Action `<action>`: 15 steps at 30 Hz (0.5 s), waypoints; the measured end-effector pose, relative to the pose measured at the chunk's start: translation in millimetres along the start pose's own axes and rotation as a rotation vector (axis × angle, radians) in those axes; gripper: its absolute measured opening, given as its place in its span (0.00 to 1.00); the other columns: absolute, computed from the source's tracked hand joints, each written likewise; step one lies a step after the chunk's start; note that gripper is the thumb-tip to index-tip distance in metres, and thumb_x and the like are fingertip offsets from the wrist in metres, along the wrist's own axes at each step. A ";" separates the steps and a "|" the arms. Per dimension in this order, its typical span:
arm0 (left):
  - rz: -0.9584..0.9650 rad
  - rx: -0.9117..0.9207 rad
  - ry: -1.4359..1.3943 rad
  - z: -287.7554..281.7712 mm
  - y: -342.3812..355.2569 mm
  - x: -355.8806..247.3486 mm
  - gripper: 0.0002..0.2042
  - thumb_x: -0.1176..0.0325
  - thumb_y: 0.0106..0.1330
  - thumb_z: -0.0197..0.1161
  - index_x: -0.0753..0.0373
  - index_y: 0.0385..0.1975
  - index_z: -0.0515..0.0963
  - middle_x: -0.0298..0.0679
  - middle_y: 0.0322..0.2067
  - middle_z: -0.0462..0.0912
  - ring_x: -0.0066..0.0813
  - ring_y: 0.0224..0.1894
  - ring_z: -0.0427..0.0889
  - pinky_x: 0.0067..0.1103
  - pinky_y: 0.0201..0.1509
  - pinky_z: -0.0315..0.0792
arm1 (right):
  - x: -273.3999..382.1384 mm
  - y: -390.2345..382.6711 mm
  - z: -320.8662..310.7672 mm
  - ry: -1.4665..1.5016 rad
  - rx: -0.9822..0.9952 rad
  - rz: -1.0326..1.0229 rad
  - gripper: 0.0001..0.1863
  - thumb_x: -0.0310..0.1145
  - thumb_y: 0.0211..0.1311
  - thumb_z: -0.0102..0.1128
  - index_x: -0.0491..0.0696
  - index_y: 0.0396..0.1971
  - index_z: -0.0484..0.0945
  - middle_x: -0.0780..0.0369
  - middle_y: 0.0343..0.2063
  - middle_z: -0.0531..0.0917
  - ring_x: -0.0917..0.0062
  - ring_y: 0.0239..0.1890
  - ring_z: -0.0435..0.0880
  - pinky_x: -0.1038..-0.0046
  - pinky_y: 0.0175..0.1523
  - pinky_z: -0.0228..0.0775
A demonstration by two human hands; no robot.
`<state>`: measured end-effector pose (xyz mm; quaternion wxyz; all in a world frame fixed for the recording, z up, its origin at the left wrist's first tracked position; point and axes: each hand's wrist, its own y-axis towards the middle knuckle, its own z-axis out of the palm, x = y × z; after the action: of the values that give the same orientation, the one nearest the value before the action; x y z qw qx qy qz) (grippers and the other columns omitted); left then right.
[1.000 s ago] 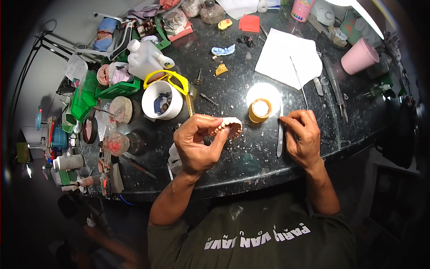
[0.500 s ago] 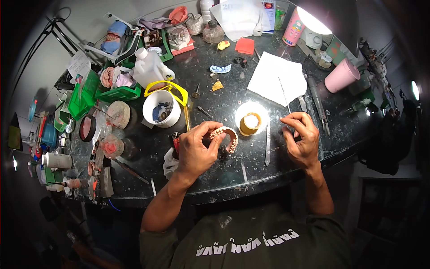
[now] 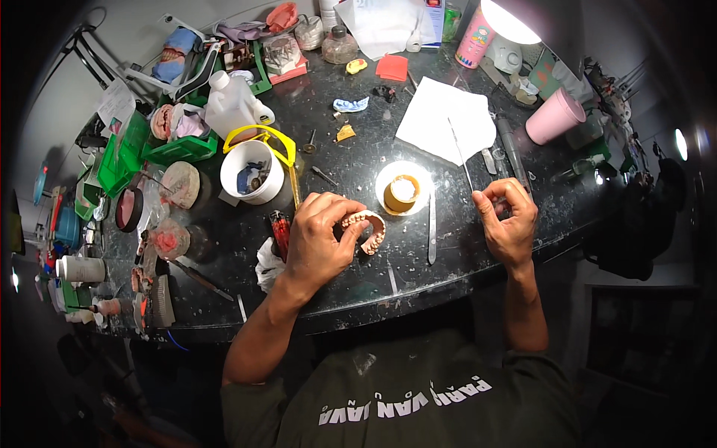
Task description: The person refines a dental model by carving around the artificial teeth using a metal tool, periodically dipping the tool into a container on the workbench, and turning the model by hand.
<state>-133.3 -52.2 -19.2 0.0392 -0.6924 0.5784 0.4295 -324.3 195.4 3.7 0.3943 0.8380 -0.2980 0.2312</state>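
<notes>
Our left hand (image 3: 317,239) pinches the pink denture arch (image 3: 367,228) at its outer rim, just above the dark worktop (image 3: 358,149). Our right hand (image 3: 509,220) curls near a thin metal tool (image 3: 432,228) (whether it grips anything, we cannot tell). The arch looks light, rigid and brittle; we judge the gum ridge the safest hold, beside the small wax pot (image 3: 402,190).
</notes>
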 end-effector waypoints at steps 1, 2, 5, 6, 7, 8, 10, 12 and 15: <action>0.001 0.002 -0.004 0.7 -0.3 0.1 0.07 0.72 0.60 0.75 0.64 0.37 0.87 0.40 0.34 0.87 0.37 0.38 0.83 0.29 0.44 0.75 | 0.9 -1.0 -0.8 -0.020 0.012 0.009 0.11 0.31 0.61 0.75 0.45 0.26 0.81 0.65 0.26 0.80 0.80 0.25 0.74 0.76 0.28 0.63; -0.005 0.004 -0.007 0.8 -0.8 -0.4 0.08 0.72 0.59 0.75 0.64 0.37 0.87 0.40 0.34 0.87 0.37 0.38 0.83 0.29 0.44 0.75 | 1.6 -1.1 -1.5 -0.036 0.027 0.014 0.09 0.30 0.61 0.75 0.45 0.27 0.82 0.64 0.27 0.81 0.80 0.27 0.76 0.76 0.29 0.64; -0.016 -0.018 -0.022 -0.5 -4.3 0.3 0.08 0.72 0.58 0.76 0.63 0.37 0.88 0.40 0.34 0.87 0.37 0.38 0.83 0.29 0.44 0.75 | 3.0 -1.6 2.4 -0.045 0.052 0.032 0.06 0.27 0.60 0.74 0.44 0.29 0.83 0.64 0.30 0.83 0.79 0.31 0.80 0.77 0.30 0.67; -0.013 -0.038 -0.037 -1.1 -5.9 1.0 0.09 0.73 0.57 0.77 0.63 0.37 0.88 0.40 0.34 0.86 0.37 0.38 0.83 0.29 0.44 0.76 | 4.4 -2.2 2.7 -0.033 0.065 0.025 0.06 0.27 0.60 0.74 0.44 0.29 0.83 0.64 0.30 0.83 0.79 0.31 0.80 0.77 0.30 0.67; -0.014 -0.025 -0.049 0.4 -5.0 0.6 0.09 0.74 0.56 0.77 0.63 0.36 0.88 0.40 0.34 0.86 0.37 0.38 0.83 0.29 0.44 0.76 | 5.8 -3.7 -0.5 -0.021 0.066 0.054 0.06 0.26 0.60 0.74 0.44 0.29 0.83 0.64 0.31 0.84 0.79 0.32 0.81 0.77 0.30 0.67; 0.057 -0.035 -0.048 0.8 -1.3 -0.1 0.09 0.75 0.57 0.76 0.63 0.37 0.87 0.39 0.34 0.86 0.36 0.37 0.83 0.28 0.43 0.76 | 5.8 -5.5 -3.5 -0.008 0.064 0.084 0.06 0.25 0.60 0.73 0.44 0.29 0.82 0.63 0.32 0.84 0.79 0.32 0.81 0.78 0.31 0.68; 0.098 -0.070 -0.082 2.4 0.6 -0.9 0.10 0.76 0.57 0.75 0.64 0.39 0.87 0.39 0.34 0.86 0.35 0.37 0.83 0.28 0.43 0.76 | -0.1 -9.4 -3.8 -0.005 0.038 0.030 0.09 0.24 0.59 0.74 0.44 0.28 0.79 0.63 0.32 0.83 0.80 0.31 0.79 0.78 0.31 0.67; 0.098 -0.059 -0.104 0.2 0.2 -3.2 0.11 0.78 0.57 0.75 0.64 0.40 0.87 0.40 0.34 0.87 0.33 0.37 0.84 0.26 0.42 0.77 | -2.8 -10.4 -1.7 0.044 0.052 0.043 0.09 0.24 0.58 0.74 0.44 0.28 0.79 0.63 0.32 0.83 0.80 0.31 0.79 0.78 0.32 0.67; 0.047 -0.121 -0.319 -1.3 0.4 -7.8 0.12 0.85 0.58 0.73 0.66 0.41 0.86 0.44 0.38 0.89 0.29 0.39 0.89 0.21 0.45 0.81 | 7.2 -8.1 2.5 0.122 0.073 0.009 0.08 0.22 0.58 0.74 0.44 0.29 0.80 0.62 0.33 0.84 0.80 0.31 0.79 0.77 0.33 0.68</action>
<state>-132.7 -47.0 -13.2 0.0787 -0.6026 0.5540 0.5689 -313.2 195.3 2.6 0.3799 0.8348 -0.2687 0.2942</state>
